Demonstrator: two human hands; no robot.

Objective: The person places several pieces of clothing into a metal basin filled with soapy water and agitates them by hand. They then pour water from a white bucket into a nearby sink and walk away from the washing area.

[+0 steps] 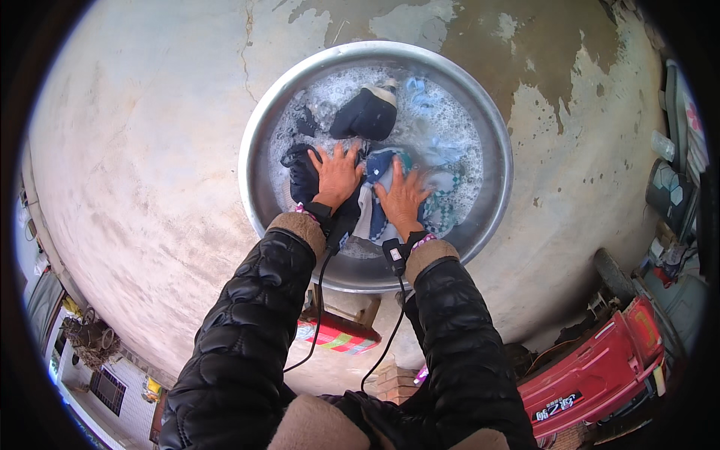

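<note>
A round metal basin (pixel 498 169) holds sudsy water and wet clothes. With fingers spread, my left hand (pixel 337 177) presses on dark cloth (pixel 302 174) at the basin's left. My right hand (pixel 402 197), its fingers also apart, lies on blue, white and green checked cloth (pixel 441 211). A pale knitted strip (pixel 364 211) runs between the hands. Above them, a dark bundle with a cream edge (pixel 365 115) rises from the foam. Light blue cloth (pixel 441 151) floats at the right of the basin. Neither hand shows a clear grip on the fabric.
Beneath the basin's near edge is a wooden stool or stand with a red plaid cover (pixel 343 334). Black cables hang from both wrists. A red vehicle body panel (pixel 596 365) stands at lower right. Wet patches mark the concrete floor (pixel 157 140) beyond the basin.
</note>
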